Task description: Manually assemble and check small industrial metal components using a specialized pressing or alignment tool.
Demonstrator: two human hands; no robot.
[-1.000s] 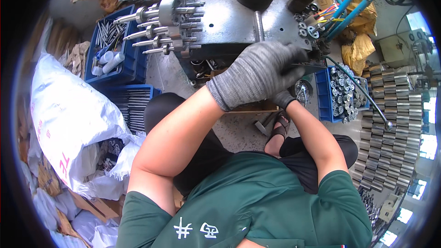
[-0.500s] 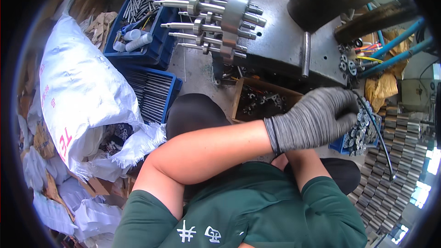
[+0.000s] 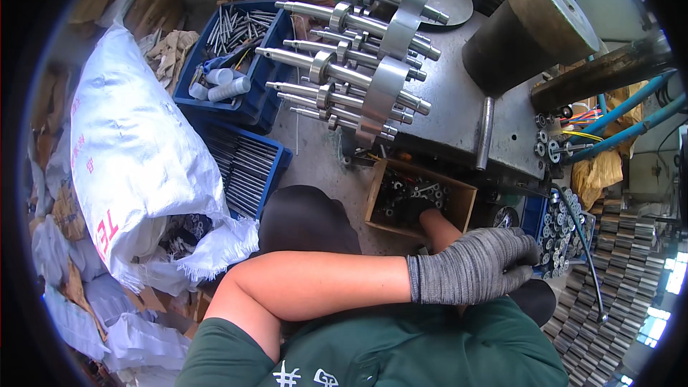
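My left hand [image 3: 473,265], in a grey knit glove, is held in front of my body with the forearm crossing to the right. Its fingers are curled toward the thumb, and the palm side is hidden, so anything in it does not show. My right hand [image 3: 412,211], in a dark glove, reaches down into an open wooden box [image 3: 419,170] on the floor. Small metal rings and dark parts [image 3: 428,190] lie around it there. Its fingers are lost among them, so whether they grip anything is hidden.
Steel shafts with collars stand in a metal holder [image 3: 387,93] on the grey machine table [image 3: 448,100]. A heavy cylinder [image 3: 527,36] and a bar handle [image 3: 486,132] are beside it. Left are blue bins [image 3: 265,111] and a white sack [image 3: 143,150]; right, stacked metal cylinders [image 3: 609,272].
My right hand has come into view, inside the wooden box. My left hand has moved down in the picture, nearer my body. The whole view has also shifted a little.
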